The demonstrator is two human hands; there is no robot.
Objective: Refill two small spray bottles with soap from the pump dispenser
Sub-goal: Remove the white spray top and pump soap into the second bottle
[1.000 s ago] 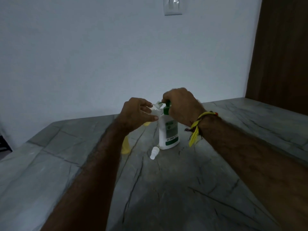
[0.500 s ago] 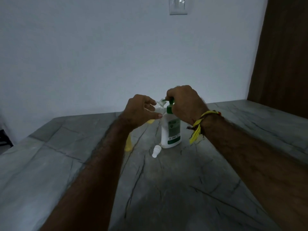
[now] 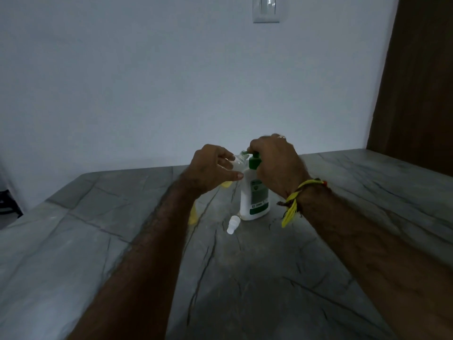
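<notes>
Soap is being pumped into a small bottle at a grey stone surface (image 3: pixel 269 278).

The white pump dispenser (image 3: pixel 255 200) with its green label stands upright on the surface, and its green pump head is covered from above by the right hand (image 3: pixel 275 163). A small clear spray bottle (image 3: pixel 237 163) is held tilted by the left hand (image 3: pixel 212 168), with its mouth just at the nozzle. A small white cap (image 3: pixel 232 224) is lying near the dispenser's base. A yellow bottle (image 3: pixel 193 215) is partly hidden behind the left forearm. A yellow thread bracelet (image 3: pixel 293 204) is worn on the right wrist.
</notes>
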